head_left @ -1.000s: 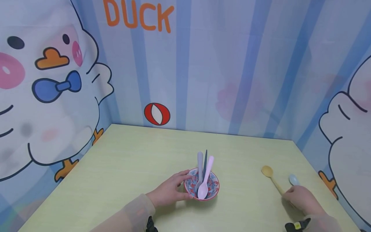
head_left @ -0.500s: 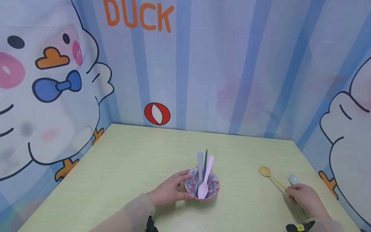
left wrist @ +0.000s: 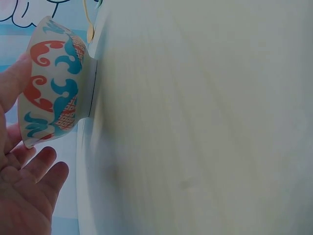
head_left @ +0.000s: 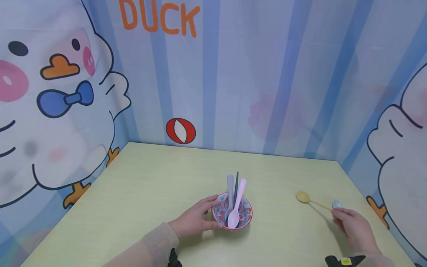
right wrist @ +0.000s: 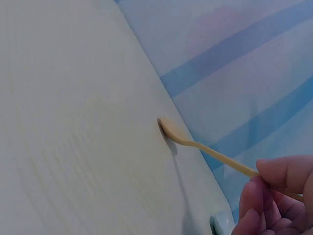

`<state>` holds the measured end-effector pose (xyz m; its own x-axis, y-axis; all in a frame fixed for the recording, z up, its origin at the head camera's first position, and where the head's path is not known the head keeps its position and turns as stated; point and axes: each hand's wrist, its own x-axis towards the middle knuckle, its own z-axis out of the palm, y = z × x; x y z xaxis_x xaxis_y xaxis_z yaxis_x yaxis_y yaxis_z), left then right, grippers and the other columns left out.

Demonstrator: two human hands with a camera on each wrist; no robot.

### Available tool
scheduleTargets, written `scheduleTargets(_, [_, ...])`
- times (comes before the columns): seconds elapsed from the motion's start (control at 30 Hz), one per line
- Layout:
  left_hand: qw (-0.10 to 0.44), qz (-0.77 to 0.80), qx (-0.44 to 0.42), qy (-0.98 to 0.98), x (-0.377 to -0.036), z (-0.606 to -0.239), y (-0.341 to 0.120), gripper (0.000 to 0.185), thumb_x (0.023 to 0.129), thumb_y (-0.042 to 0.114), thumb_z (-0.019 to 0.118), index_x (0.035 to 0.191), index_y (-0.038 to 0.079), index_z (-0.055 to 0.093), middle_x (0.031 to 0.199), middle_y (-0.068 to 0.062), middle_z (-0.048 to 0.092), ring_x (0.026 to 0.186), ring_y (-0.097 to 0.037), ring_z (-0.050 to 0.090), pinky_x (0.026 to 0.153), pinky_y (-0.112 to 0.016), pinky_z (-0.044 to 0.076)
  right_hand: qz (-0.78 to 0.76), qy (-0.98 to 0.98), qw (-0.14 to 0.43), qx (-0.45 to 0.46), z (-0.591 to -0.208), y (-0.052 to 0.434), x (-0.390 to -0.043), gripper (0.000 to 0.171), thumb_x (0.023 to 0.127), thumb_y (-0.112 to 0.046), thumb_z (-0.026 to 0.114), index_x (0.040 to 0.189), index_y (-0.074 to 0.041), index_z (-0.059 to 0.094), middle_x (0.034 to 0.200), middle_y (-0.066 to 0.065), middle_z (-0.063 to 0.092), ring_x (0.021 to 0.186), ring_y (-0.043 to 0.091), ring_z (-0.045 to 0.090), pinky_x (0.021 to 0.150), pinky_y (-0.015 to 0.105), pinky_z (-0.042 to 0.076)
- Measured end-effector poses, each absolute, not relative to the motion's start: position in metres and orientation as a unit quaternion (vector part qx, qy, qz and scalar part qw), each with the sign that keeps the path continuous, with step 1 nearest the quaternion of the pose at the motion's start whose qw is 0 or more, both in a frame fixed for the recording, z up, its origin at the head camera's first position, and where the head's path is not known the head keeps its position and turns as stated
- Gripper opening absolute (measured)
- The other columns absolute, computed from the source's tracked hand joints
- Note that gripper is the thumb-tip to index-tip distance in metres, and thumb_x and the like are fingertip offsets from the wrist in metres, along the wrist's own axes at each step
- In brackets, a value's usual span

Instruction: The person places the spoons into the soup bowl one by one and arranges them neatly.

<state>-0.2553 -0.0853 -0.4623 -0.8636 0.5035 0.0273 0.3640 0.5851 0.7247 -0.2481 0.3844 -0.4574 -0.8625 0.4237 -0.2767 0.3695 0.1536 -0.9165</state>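
Pinching the handle end of a yellow spoon (head_left: 308, 200), the right hand (head_left: 353, 228) has its fingers (right wrist: 274, 178) curled together round the thin stem; the spoon's head sits well to the right of the bowl (head_left: 232, 215), and in the wrist view its handle slants upward from the head into the fingertips, while whether the head still touches the table (head_left: 150, 185) cannot be told. Just behind the right hand, far from the bowl, a pale blue spoon (head_left: 337, 203) lies on the table, mostly hidden by the fingers.

At the bowl's left side rests the left hand (head_left: 195, 222), its fingers (left wrist: 34, 171) relaxed and slightly apart, cupping the patterned outer wall with the thumb against the rim. The bowl stands upright on the table and carries three spoons leaning over its far rim: a grey spoon (head_left: 229, 191), a dark one (head_left: 236, 185) and a pink spoon (head_left: 237, 205) whose head lies down inside the bowl.

Beyond the bowl, cartoon duck curtains (head_left: 233, 74) wall in the table on three sides
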Motion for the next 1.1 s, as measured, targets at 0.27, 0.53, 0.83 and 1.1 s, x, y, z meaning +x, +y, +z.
scheduleTargets(0.27, [0.095, 0.389, 0.246, 0.883, -0.255, -0.461, -0.085, 0.075, 0.081, 0.042, 0.076, 0.144, 0.014, 0.046, 0.156, -0.001, 0.029, 0.142, -0.028, 0.025, 0.111, -0.05, 0.029, 0.664, -0.668, 0.062, -0.329, -0.455, 0.374, -0.25, 0.056, 0.095, -0.024, 0.062, 0.144, -0.008, 0.042, 0.113, -0.005, 0.052, 0.087, 0.004, 0.053, 0.074, 0.02, 0.051])
scheduleTargets(0.53, [0.096, 0.393, 0.248, 0.88, -0.256, -0.46, -0.085, 0.074, 0.082, 0.041, 0.076, 0.143, 0.013, 0.046, 0.156, -0.002, 0.029, 0.142, -0.028, 0.026, 0.111, -0.05, 0.029, 0.701, -0.615, 0.107, -0.344, -0.454, 0.365, -0.253, 0.04, 0.096, -0.026, 0.059, 0.134, -0.018, 0.05, 0.103, -0.01, 0.054, 0.09, 0.005, 0.054, 0.074, 0.019, 0.053])
scheduleTargets(0.83, [0.096, 0.397, 0.249, 0.878, -0.257, -0.462, -0.086, 0.074, 0.081, 0.041, 0.076, 0.143, 0.013, 0.047, 0.155, -0.002, 0.029, 0.142, -0.028, 0.026, 0.111, -0.05, 0.029, 0.738, -0.548, 0.19, -0.345, -0.455, 0.359, -0.256, 0.027, 0.096, -0.017, 0.058, 0.122, -0.016, 0.052, 0.102, -0.004, 0.055, 0.071, 0.001, 0.065, 0.071, 0.021, 0.056])
scheduleTargets(1.1, [0.091, 0.39, 0.25, 0.882, -0.257, -0.462, -0.085, 0.074, 0.081, 0.042, 0.076, 0.143, 0.013, 0.048, 0.155, -0.001, 0.03, 0.141, -0.027, 0.027, 0.11, -0.05, 0.031, 0.744, -0.516, 0.244, -0.349, -0.457, 0.356, -0.258, 0.021, 0.094, -0.011, 0.06, 0.111, -0.016, 0.05, 0.102, -0.001, 0.057, 0.06, 0.004, 0.066, 0.066, 0.023, 0.057])
